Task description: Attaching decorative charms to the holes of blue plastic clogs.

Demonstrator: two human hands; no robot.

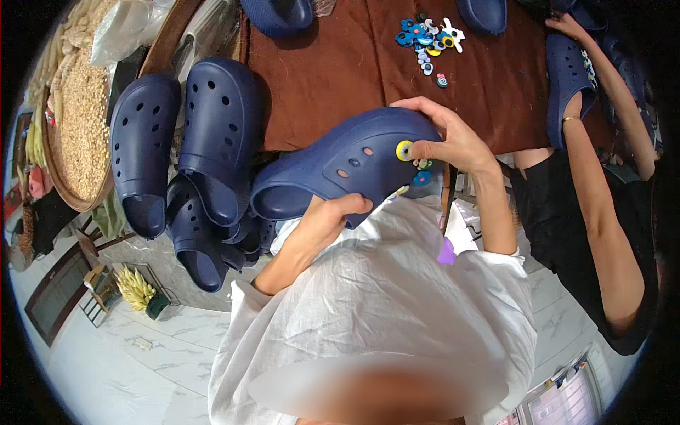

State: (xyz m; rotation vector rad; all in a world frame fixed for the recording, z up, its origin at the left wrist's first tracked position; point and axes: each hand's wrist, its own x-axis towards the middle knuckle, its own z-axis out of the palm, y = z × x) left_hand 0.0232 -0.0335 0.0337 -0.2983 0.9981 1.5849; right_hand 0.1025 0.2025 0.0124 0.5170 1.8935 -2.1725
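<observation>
A navy foam clog (329, 159) is held sideways above my lap, at the table's front edge. My left hand (327, 225) reaches into its foot opening, with the thumb on the outside near the side. Around the toe end curls my right hand (453, 142), fingers behind and the thumb against a round yellow-rimmed charm (404, 150) in the upper. Beneath that charm sit a small brownish charm and a blue one (421, 178). Some vent holes on the upper have nothing in them. The fingers inside the clog are hidden.
Loose shoe charms (428, 39) lie piled on the brown cloth (319, 78). More navy clogs (219, 120) crowd the left edge, beside a basket of grain (78, 134). At right, a co-worker's arm (591, 170) reaches into another charm-covered clog (564, 78).
</observation>
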